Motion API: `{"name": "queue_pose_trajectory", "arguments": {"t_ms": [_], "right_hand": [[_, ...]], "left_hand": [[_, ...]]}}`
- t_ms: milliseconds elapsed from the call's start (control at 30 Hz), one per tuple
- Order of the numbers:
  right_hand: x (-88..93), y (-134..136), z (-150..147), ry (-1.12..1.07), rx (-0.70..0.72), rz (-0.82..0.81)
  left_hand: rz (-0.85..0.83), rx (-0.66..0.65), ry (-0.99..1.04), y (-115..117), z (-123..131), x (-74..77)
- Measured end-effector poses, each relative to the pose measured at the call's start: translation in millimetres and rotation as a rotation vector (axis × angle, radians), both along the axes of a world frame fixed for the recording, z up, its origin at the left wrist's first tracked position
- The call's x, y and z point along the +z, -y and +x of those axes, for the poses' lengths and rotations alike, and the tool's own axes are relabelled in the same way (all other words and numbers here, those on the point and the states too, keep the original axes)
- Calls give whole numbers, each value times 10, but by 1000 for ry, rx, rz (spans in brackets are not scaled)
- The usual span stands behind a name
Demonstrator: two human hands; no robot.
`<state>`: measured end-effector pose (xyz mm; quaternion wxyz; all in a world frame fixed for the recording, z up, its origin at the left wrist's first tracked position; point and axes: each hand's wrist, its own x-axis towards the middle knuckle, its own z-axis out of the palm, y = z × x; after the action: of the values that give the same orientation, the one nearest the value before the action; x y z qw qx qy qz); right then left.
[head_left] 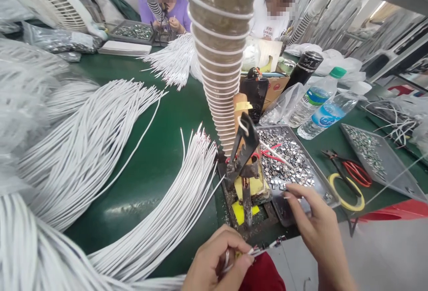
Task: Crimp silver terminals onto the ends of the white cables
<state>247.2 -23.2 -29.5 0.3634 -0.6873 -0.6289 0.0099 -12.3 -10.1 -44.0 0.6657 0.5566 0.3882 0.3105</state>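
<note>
My left hand (216, 262) is at the bottom edge, fingers pinched on the end of a white cable (259, 250) whose stripped tip points right. My right hand (312, 219) reaches into a grey metal tray (323, 183) full of small shiny metal clips (287, 161), its fingertips pinched together on the clips; what they hold is too small to see. Between the hands stands a small hand-lever crimping press (245, 166) on a yellow-patched base.
Big bundles of white cables (100, 148) cover the green table on the left. A tall stack of paper cups (222, 55) rises in front of me. Water bottles (321, 104), red-handled cutters (351, 170), a yellow tape roll (346, 193) and a second tray (381, 157) lie right. Two people work across the table.
</note>
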Motion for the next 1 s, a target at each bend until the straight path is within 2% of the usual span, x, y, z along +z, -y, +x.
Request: {"name": "queue_pose_trajectory", "arguments": {"t_ms": [67, 167, 233, 300, 533, 767, 1000], "right_hand": [[28, 109, -129, -110, 52, 28], [91, 196, -337, -257, 261, 27], [135, 201, -449, -281, 374, 39], [166, 186, -530, -276, 422, 63], [164, 167, -646, -239, 444, 121], [185, 155, -632, -281, 430, 124], [122, 201, -638, -371, 472, 73]], "left_hand": [[13, 67, 38, 17, 37, -10], [29, 128, 78, 17, 69, 18], [16, 134, 106, 2, 73, 69], [-38, 128, 152, -12, 74, 135], [-298, 173, 306, -12, 120, 295], [-242, 165, 289, -43, 92, 288], [-331, 180, 291, -45, 152, 363]]}}
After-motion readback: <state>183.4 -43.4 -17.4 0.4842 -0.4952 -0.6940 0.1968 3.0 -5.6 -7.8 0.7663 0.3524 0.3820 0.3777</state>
